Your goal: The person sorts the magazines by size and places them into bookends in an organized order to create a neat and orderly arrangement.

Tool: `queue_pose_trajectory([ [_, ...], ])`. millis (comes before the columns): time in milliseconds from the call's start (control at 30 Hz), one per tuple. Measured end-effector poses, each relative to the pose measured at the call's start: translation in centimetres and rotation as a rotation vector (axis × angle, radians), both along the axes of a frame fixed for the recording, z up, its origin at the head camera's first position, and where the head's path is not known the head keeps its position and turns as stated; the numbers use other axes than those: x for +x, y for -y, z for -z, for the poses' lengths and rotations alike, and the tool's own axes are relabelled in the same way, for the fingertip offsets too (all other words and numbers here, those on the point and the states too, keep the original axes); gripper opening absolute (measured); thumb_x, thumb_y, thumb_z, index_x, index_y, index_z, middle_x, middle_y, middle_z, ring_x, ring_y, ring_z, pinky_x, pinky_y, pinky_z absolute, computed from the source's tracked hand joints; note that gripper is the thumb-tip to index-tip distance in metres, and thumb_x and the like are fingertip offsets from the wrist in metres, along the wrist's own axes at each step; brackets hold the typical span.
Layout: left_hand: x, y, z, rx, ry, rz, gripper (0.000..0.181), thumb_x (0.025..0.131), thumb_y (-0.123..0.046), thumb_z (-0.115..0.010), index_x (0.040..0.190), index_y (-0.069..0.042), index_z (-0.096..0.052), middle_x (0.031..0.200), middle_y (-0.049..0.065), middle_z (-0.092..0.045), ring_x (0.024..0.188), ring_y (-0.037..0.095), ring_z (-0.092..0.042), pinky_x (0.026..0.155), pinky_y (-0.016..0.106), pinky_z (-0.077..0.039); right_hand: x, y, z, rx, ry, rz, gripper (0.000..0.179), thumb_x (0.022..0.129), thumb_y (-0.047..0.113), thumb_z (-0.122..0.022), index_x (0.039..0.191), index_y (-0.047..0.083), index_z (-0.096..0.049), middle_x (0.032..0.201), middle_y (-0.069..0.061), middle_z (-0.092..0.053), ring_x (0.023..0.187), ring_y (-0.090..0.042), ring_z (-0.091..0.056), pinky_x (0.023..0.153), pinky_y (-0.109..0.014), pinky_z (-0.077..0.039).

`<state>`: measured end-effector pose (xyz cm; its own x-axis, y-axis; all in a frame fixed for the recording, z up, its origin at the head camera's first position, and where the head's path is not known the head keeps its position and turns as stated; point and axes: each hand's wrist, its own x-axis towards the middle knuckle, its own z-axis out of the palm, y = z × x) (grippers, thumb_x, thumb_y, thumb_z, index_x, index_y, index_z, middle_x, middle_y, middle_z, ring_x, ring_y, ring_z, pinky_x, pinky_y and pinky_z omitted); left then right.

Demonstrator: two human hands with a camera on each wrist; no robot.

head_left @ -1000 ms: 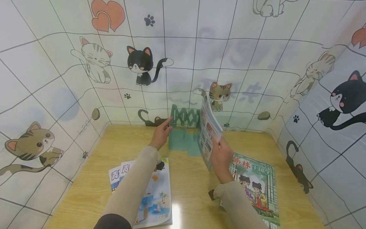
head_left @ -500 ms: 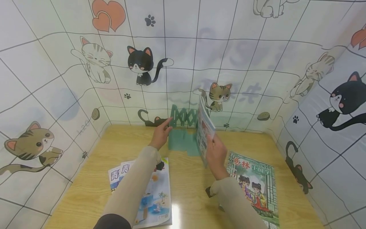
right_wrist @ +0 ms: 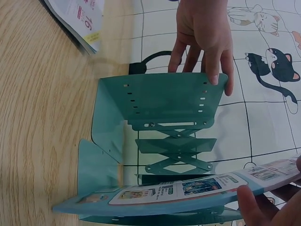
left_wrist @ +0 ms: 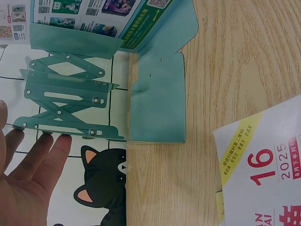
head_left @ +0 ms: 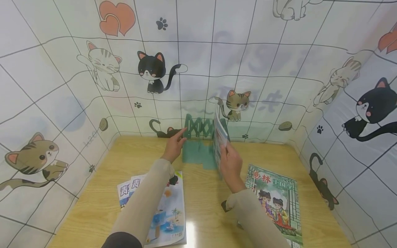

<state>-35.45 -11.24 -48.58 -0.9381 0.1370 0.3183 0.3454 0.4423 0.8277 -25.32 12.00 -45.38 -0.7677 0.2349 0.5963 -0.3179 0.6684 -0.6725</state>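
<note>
A green metal expandable bookend [head_left: 193,151] with a criss-cross back stands against the wall at the table's far edge. My left hand [head_left: 173,148] is at its left end; in the right wrist view the thumb [right_wrist: 213,70] lies on the inner face of the end plate [right_wrist: 164,96], with fingers behind it. My right hand [head_left: 231,167] grips a thin magazine [head_left: 219,136] by its near edge, thumb on one side. The magazine stands upright at the bookend's right side. In the right wrist view its lower edge [right_wrist: 89,202] is within the bookend, close to the right end plate.
Several magazines [head_left: 170,213] lie overlapping at the left front of the table, partly hidden under my left forearm. A green-covered magazine [head_left: 282,203] lies at the right front, partly behind the right sleeve. A cat-printed wall covering [head_left: 198,62] encloses the wooden table [head_left: 204,199].
My right hand has moved the magazine left and slightly inward, into the right end of the bookend, and it stands more edge-on. The left hand has kept its place.
</note>
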Motion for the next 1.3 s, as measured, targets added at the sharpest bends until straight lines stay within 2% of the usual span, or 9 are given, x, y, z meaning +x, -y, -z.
queue_pose_trajectory([
  [367, 0.0, 0.0, -0.2, -0.009, 0.012, -0.010, 0.049, 0.101, -0.017, -0.054, 0.148, -0.027, -0.044, 0.082, 0.009, -0.064, 0.046, 0.015, -0.039, 0.046, 0.029, -0.038, -0.1, 0.1, 0.2, -0.015, 0.005, -0.066, 0.034, 0.101, 0.022, -0.052, 0.131, 0.007, -0.060, 0.120, -0.016, -0.065, 0.107, -0.034, -0.063, 0.084, -0.052, -0.050],
  [533, 0.0, 0.0, -0.1, -0.026, -0.011, 0.003, 0.048, 0.101, -0.019, -0.053, 0.148, -0.022, -0.044, 0.106, 0.015, -0.067, 0.063, 0.020, -0.053, 0.048, 0.030, -0.041, -0.1, 0.0, 0.5, 0.000, -0.026, -0.076, 0.037, 0.100, 0.020, -0.056, 0.133, 0.005, -0.058, 0.122, -0.017, -0.064, 0.110, -0.034, -0.062, 0.087, -0.052, -0.049],
  [600, -0.1, 0.0, -0.1, -0.029, -0.021, 0.006, 0.048, 0.101, -0.019, -0.053, 0.148, -0.020, -0.044, 0.107, 0.016, -0.067, 0.067, 0.021, -0.055, 0.048, 0.031, -0.041, -0.1, 0.0, 0.5, 0.003, -0.020, -0.075, 0.038, 0.099, 0.021, -0.056, 0.134, 0.006, -0.057, 0.124, -0.017, -0.063, 0.111, -0.034, -0.061, 0.088, -0.052, -0.049],
  [767, -0.1, 0.0, 0.1, -0.023, -0.018, -0.002, 0.048, 0.101, -0.018, -0.053, 0.148, -0.024, -0.044, 0.099, 0.009, -0.067, 0.053, 0.018, -0.047, 0.045, 0.030, -0.039, 0.1, 0.0, 0.7, 0.013, 0.010, -0.071, 0.041, 0.099, 0.024, -0.056, 0.137, 0.008, -0.055, 0.127, -0.015, -0.062, 0.114, -0.033, -0.059, 0.090, -0.052, -0.046],
  [900, 0.0, 0.0, -0.1, -0.018, 0.004, 0.001, 0.048, 0.102, -0.020, -0.053, 0.148, -0.026, -0.043, 0.113, 0.011, -0.066, 0.056, 0.020, -0.049, 0.044, 0.029, -0.039, 0.4, -0.2, 0.9, 0.040, 0.025, -0.060, 0.043, 0.099, 0.026, -0.056, 0.139, 0.010, -0.053, 0.128, -0.013, -0.061, 0.113, -0.032, -0.059, 0.089, -0.053, -0.046],
  [967, 0.1, 0.0, -0.2, -0.022, 0.014, 0.000, 0.048, 0.102, -0.021, -0.052, 0.148, -0.026, -0.043, 0.121, 0.012, -0.064, 0.066, 0.022, -0.055, 0.045, 0.029, -0.039, 0.6, -0.3, 1.2, 0.048, 0.036, -0.063, 0.044, 0.098, 0.026, -0.057, 0.140, 0.011, -0.052, 0.128, -0.012, -0.061, 0.112, -0.031, -0.059, 0.087, -0.053, -0.046],
  [1100, 0.2, -0.1, -0.4, -0.031, 0.023, -0.010, 0.048, 0.102, -0.021, -0.052, 0.148, -0.029, -0.042, 0.122, 0.012, -0.064, 0.084, 0.025, -0.061, 0.047, 0.028, -0.040, 1.0, -0.7, 2.0, 0.045, 0.092, -0.092, 0.045, 0.097, 0.026, -0.059, 0.139, 0.012, -0.052, 0.127, -0.010, -0.061, 0.110, -0.029, -0.058, 0.079, -0.048, -0.051],
  [1167, 0.3, -0.1, -0.5, -0.033, 0.026, -0.012, 0.049, 0.102, -0.019, -0.052, 0.148, -0.030, -0.042, 0.110, 0.015, -0.067, 0.080, 0.030, -0.061, 0.047, 0.028, -0.040, 1.2, -1.1, 2.6, 0.045, 0.143, -0.107, 0.046, 0.098, 0.028, -0.058, 0.140, 0.013, -0.051, 0.127, -0.010, -0.060, 0.110, -0.028, -0.056, 0.076, -0.046, -0.052],
  [1300, 0.3, -0.1, -0.5, -0.031, 0.024, -0.016, 0.049, 0.102, -0.019, -0.052, 0.148, -0.030, -0.042, 0.097, 0.016, -0.066, 0.084, 0.031, -0.062, 0.048, 0.028, -0.039, 1.7, -1.9, 3.6, 0.063, 0.215, -0.115, 0.051, 0.099, 0.035, -0.057, 0.142, 0.011, -0.048, 0.131, -0.011, -0.057, 0.114, -0.030, -0.054, 0.084, -0.051, -0.048],
])
